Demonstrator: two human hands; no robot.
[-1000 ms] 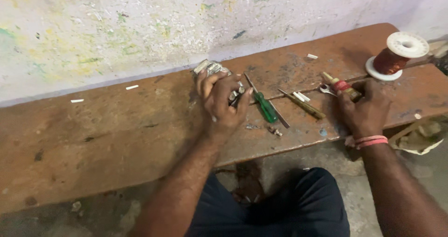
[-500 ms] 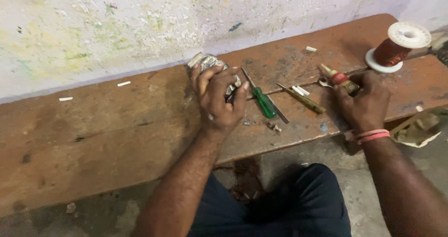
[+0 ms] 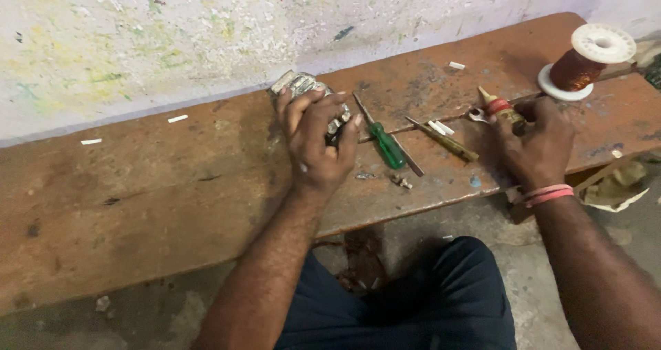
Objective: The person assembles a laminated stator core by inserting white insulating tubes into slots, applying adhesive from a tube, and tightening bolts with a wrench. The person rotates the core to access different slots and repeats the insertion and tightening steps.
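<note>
Pinning the grey metal block (image 3: 303, 88) against the tabletop (image 3: 138, 184), the left hand (image 3: 317, 143) steadies it; the right hand (image 3: 537, 143) grips a red-banded tool (image 3: 501, 107), its tip exposed.

Looked like a rough small repair workshop, likely for electrical winding work. A worn, stained wooden bench (image 3: 138, 205) stood against a flaking, paint-spattered wall (image 3: 138, 33). Hand tools lay loose on the planks: a green-handled screwdriver (image 3: 385, 143), a thin yellowish-handled tool (image 3: 444, 138), a small spanner end (image 3: 476, 114). A spool of copper wire (image 3: 585, 60) stood at the bench's far right. Small screws and metal bits (image 3: 399, 180) were scattered about, white scraps (image 3: 177, 118) too. The floor (image 3: 138, 322) below was bare, dirty concrete with debris. The person sat at the bench. Nothing domestic or office-like showed.
</note>
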